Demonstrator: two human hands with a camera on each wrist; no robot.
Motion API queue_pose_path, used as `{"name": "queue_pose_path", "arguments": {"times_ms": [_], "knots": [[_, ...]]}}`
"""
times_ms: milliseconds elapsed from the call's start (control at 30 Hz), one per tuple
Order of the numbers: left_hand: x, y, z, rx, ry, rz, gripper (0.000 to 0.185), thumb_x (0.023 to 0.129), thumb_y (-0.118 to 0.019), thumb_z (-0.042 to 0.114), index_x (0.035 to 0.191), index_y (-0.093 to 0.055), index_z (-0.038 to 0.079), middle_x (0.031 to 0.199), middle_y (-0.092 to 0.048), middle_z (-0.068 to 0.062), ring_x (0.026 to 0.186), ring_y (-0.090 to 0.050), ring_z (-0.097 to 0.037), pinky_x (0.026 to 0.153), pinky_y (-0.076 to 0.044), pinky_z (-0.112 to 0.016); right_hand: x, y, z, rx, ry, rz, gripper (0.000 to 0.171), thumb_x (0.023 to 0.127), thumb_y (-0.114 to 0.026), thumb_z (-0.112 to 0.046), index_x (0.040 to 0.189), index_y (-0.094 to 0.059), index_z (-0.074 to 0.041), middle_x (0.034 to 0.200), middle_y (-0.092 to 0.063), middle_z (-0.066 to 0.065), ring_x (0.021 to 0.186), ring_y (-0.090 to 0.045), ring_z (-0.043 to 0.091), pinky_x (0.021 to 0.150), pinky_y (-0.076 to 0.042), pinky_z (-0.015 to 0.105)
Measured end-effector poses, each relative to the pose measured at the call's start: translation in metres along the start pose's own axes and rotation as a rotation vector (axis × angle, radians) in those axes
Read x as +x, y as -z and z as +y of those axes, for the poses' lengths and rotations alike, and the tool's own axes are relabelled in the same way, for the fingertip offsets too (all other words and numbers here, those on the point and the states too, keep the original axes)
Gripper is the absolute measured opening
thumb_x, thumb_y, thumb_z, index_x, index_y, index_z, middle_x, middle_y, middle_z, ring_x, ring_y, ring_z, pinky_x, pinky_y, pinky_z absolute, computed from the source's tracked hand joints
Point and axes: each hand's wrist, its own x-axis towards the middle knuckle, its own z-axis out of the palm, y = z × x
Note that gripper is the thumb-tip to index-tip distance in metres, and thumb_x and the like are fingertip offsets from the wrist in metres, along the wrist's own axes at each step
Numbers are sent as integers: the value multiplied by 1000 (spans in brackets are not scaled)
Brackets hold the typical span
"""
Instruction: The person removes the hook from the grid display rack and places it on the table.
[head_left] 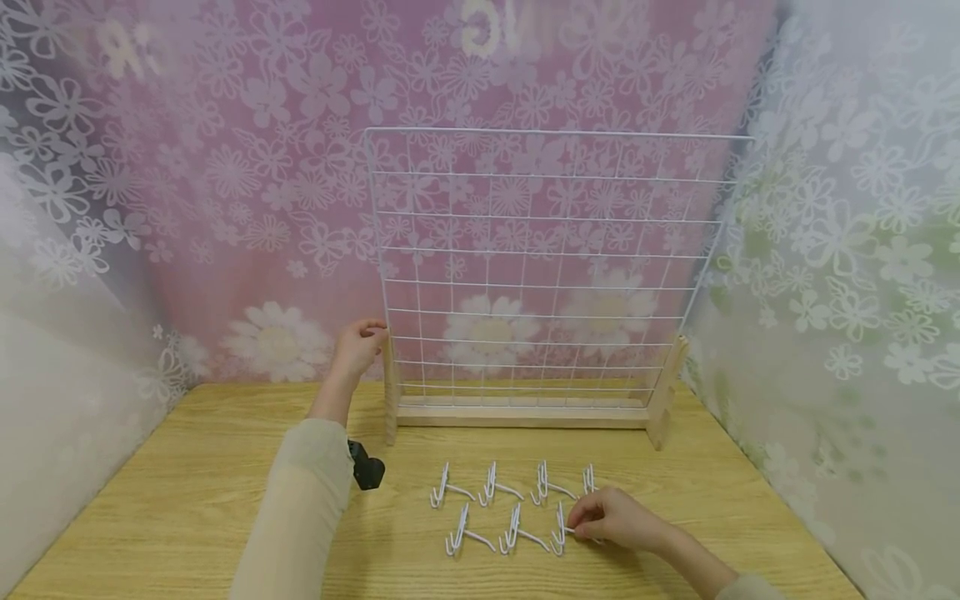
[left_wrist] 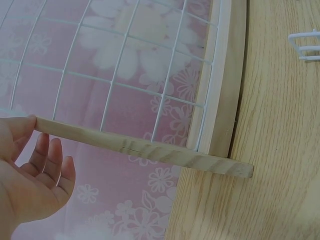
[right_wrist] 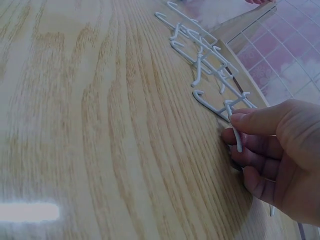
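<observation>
My left hand [head_left: 358,348] is at the left side of a white wire grid panel [head_left: 487,285]. Its thumb and forefinger pinch the top of the wooden stand's left post [left_wrist: 165,154], while the other fingers curl loosely below. The panel stands upright in that stand. Low on the right, my right hand [head_left: 618,521] pinches the prong of a white wire hook [right_wrist: 239,142] between thumb and fingers. This hook is at the right of the front row, on or just above the table; which one, I cannot tell. Part of it is hidden by my fingers.
Several similar white hooks [head_left: 516,531] lie in two rows on the wooden table [head_left: 187,500], in front of the stand's crossbar [head_left: 517,417]. One back-row hook [head_left: 588,479] is partly behind my right hand. A flowered pink backdrop [head_left: 262,208] hangs behind, with pale curtains at both sides.
</observation>
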Motion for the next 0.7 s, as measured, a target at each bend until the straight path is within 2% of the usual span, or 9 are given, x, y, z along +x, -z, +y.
{"name": "queue_pose_path", "arguments": {"times_ms": [233,700], "knots": [[2,0,0,-2,-3,7,33,96,-48,16,125,-53,0,112,-49,-18,99,-52,-33,84,-43,-39,0,-1,-2,-23,-7,16,5,84,-67,-8,86,-69,-4,84,-65,1,65,-50,1,56,-43,21],[2,-1,-3,3,-1,-1,35,97,-48,18,127,-52,1,118,-48,-20,104,-51,-36,89,-42,-43,-5,1,-5,-26,2,-5,7,85,-65,-10,88,-69,-5,85,-65,-2,69,-53,1,58,-46,21]]}}
